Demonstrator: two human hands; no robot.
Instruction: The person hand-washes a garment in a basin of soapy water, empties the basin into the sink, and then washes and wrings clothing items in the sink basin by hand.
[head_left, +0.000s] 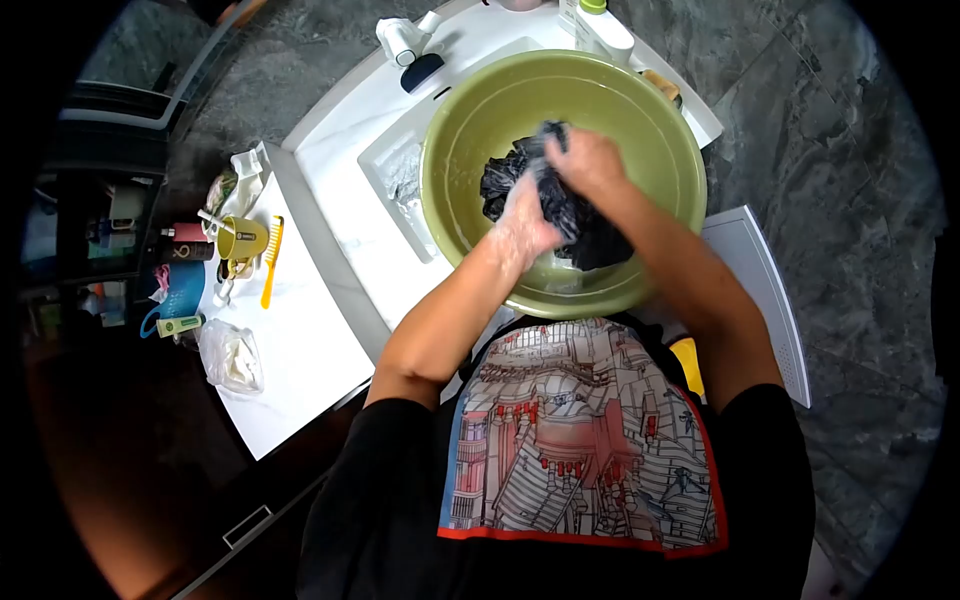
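Note:
A large olive-green basin [650, 110] stands on the white counter, over part of a sink. Wet black cloth [605, 240], streaked with suds, lies bunched inside it; what kind of garment it is does not show. Foam covers my left hand [525, 220], which grips the cloth's near side. My right hand [585, 160] is closed on a raised fold of the same cloth, close to the left one. Between the two hands the fabric is gathered and twisted. A little soapy water shows at the basin's bottom near me.
Left of the basin is the sink [395, 195], with a white faucet [400, 42] behind it. White bottles [605, 38] stand at the back right. On the left counter are a yellow comb [271, 262], a yellow cup [241, 240], a blue container [183, 290] and a plastic bag [231, 357].

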